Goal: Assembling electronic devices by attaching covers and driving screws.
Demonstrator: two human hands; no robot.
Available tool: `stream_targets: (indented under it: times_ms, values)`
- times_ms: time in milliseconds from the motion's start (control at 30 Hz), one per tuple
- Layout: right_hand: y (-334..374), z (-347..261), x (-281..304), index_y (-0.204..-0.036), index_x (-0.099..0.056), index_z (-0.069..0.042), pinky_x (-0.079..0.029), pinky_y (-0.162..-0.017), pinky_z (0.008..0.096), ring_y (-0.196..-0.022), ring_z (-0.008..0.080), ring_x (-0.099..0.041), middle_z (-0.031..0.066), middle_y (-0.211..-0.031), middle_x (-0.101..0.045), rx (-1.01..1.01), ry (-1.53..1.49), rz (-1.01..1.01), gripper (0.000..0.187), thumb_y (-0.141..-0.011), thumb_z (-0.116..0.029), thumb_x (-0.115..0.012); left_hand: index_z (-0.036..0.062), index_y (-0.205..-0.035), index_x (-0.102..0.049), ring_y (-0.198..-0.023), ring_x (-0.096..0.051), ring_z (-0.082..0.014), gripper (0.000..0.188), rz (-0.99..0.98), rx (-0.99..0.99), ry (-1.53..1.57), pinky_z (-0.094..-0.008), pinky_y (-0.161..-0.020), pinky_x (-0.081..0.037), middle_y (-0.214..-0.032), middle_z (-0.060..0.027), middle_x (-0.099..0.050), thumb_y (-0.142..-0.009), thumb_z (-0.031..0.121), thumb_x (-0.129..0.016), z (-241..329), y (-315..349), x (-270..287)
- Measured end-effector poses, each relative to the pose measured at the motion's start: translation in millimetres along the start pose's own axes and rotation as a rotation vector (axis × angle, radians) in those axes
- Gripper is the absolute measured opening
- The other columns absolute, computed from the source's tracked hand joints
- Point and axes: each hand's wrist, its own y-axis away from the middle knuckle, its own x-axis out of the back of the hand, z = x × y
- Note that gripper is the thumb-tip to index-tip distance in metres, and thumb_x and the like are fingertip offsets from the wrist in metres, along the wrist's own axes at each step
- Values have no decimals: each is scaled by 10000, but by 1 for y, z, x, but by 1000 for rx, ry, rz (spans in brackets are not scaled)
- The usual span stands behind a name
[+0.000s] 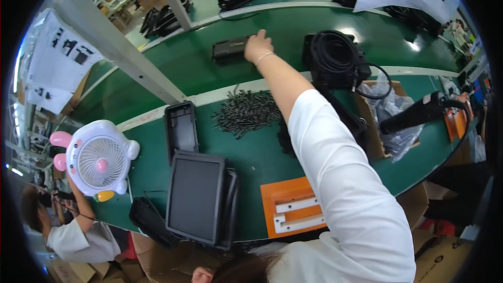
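Note:
My right hand (258,47) reaches far across the bench with its fingers on the right end of a black rectangular case (229,49), which lies on the green conveyor belt. At the lower edge only a small part of my left hand (201,275) shows; its fingers are mostly cut off. Nearer than the case, a heap of small black screw-like parts (246,112) is spread on the green bench top. An empty black open housing (181,128) lies to the left of the heap. Below it rests a stack of black rectangular panels (195,196).
A white fan (100,162) stands at left. An orange board with white blocks (293,215) lies near the front edge. At right are a coiled black cable (335,52), a cardboard box with plastic bags (372,126) and a black handheld tool (411,115). A co-worker (78,236) sits at left.

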Motion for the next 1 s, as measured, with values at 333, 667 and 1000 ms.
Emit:
stream_targets:
  times_ms: [333, 667, 1000]
  values:
    - [-27, 23, 81, -862, -632, -13, -511, -660, 335, -699, 254, -641, 135, -798, -657, 537, 26, -185, 513, -532, -367, -800, -148, -793, -598, -494, -593, -266, 456, -279, 113, -88, -304, -397, -475, -675, -251, -610, -720, 287, -714, 98, 42, 15]
    - [129, -11, 223, -750, -441, -59, -422, -480, 244, -532, 94, -514, 8, -630, -496, 770, -68, -254, 339, -675, -184, -747, 19, -1044, -572, -954, -539, -209, 318, 41, -886, -1389, -300, -831, -421, -1061, -104, -556, -730, 36, -622, 188, -126, -168]
    - [235, -34, 282, -990, -580, -3, -461, -698, 349, -737, 253, -584, 143, -829, -587, 1076, -495, -247, 303, -760, -178, -667, 131, -1308, -386, -1109, -457, -331, 806, 112, -1526, -2117, -412, -931, -375, -1249, -159, -446, -579, 100, -726, 203, -192, -287]
